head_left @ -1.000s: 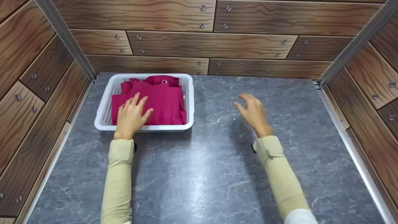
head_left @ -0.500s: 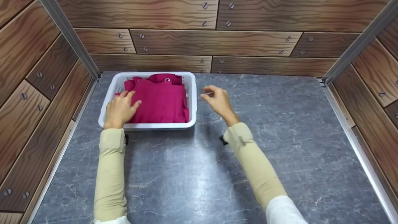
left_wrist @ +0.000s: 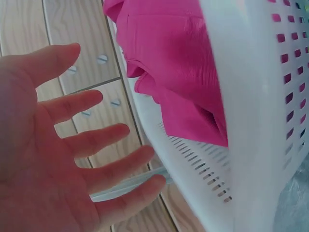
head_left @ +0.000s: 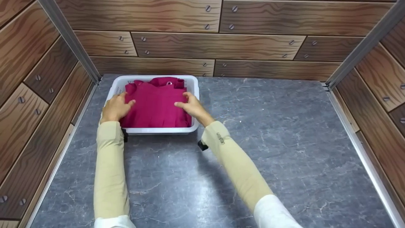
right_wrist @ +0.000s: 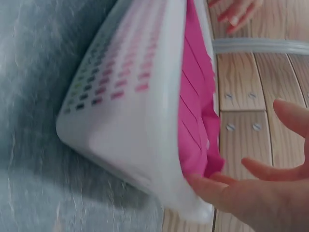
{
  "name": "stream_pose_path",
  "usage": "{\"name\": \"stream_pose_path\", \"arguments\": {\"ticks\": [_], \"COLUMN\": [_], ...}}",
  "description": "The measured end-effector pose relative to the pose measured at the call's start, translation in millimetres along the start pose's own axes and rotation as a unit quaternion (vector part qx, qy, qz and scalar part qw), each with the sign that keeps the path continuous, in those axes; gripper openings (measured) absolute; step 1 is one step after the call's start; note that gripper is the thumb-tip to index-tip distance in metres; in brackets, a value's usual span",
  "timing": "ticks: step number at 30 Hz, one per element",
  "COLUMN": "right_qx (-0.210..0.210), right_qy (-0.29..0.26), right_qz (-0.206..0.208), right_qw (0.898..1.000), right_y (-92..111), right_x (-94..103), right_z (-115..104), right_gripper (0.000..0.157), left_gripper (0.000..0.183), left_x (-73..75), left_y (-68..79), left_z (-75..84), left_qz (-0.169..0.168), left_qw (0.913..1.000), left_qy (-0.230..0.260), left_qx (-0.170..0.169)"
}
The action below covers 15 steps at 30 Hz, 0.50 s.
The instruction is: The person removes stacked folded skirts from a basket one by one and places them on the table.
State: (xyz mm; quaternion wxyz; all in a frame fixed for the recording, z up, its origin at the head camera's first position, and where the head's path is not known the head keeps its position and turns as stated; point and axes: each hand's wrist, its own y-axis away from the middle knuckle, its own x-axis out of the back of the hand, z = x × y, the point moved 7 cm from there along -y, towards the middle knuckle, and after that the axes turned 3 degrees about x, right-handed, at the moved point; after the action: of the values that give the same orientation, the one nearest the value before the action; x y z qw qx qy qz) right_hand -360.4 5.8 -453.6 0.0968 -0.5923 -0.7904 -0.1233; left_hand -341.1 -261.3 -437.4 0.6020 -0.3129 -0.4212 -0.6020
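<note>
A crimson folded garment (head_left: 155,106) lies in a white plastic basket (head_left: 161,130) at the back left of the table. Over the basket's left side hovers my left hand (head_left: 115,107), its fingers spread beside the cloth. In the left wrist view that hand (left_wrist: 48,154) stands apart from the garment (left_wrist: 169,58), palm showing. At the right rim is my right hand (head_left: 193,107), thumb over the cloth and the other fingers near the garment's right edge. The right wrist view shows this hand (right_wrist: 270,200) with fingers apart; whether a fingertip touches the cloth cannot be told.
A grey marbled table (head_left: 284,152) spreads under both arms and to the right of the basket. Wood-patterned panels (head_left: 177,46) rise behind it and at both sides, with metal posts in the corners.
My right hand has swung left from over the table to the basket's right side. My left hand has shifted left from above the garment toward the left rim. The basket stays in place.
</note>
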Motion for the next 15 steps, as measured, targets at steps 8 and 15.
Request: {"name": "stream_pose_path", "arguments": {"ticks": [8,15], "right_qx": [-0.030,-0.071], "right_qy": [0.127,0.214], "right_qz": [0.019,0.049], "right_qw": [0.991,0.973], "right_y": [6.0,4.3], "right_x": [-27.5,-40.7], "right_z": [-1.2,11.3], "right_gripper": [0.081,0.082], "left_gripper": [0.077,0.072], "left_x": [-19.3,-28.4], "left_y": [-0.8,-0.3], "left_z": [-6.6,-16.2], "left_qz": [-0.081,-0.030], "left_qw": [0.9953,0.9872], "left_qy": [0.007,0.064], "left_qx": [0.053,0.143]}}
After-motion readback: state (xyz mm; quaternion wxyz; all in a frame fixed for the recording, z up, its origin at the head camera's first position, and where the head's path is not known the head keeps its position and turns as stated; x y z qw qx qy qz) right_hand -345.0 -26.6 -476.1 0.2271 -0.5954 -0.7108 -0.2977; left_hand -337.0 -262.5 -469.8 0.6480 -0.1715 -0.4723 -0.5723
